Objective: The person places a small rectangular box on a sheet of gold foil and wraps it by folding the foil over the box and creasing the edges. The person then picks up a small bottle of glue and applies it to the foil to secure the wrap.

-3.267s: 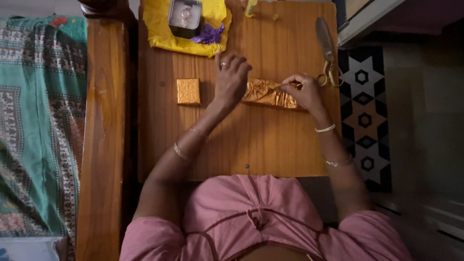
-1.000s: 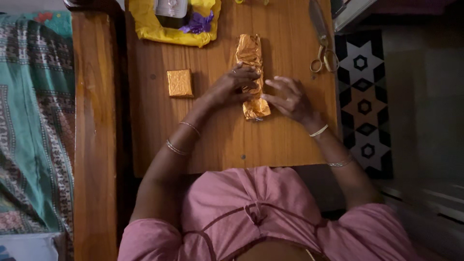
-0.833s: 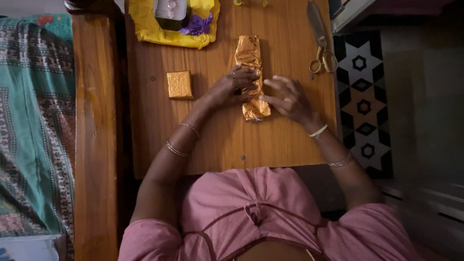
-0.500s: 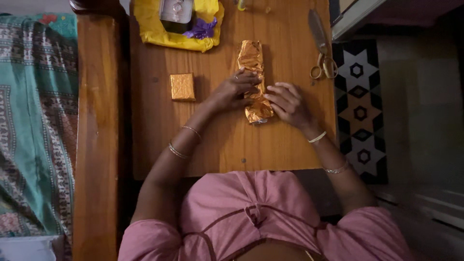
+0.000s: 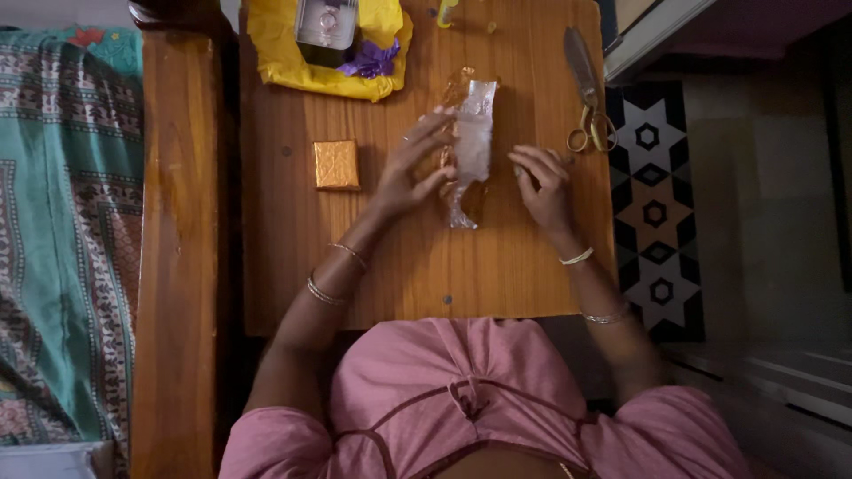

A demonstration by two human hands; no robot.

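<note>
A long parcel wrapped in crinkled foil lies lengthwise on the wooden table, its pale silvery side facing up. My left hand grips its left edge, fingers spread over the top and thumb lower down. My right hand rests on the table just right of the parcel, apart from it, fingers loosely bent with nothing seen in them. A small square box in gold foil sits to the left of my left hand.
Scissors lie at the table's far right. A yellow sheet at the far edge carries a small box and a purple ribbon. A wooden bed rail and green patterned cloth lie left, a patterned mat right.
The parcel was turned from crosswise to lengthwise, then rolled over so its silvery side shows instead of the gold. My right hand has come off it and drawn to the right.
</note>
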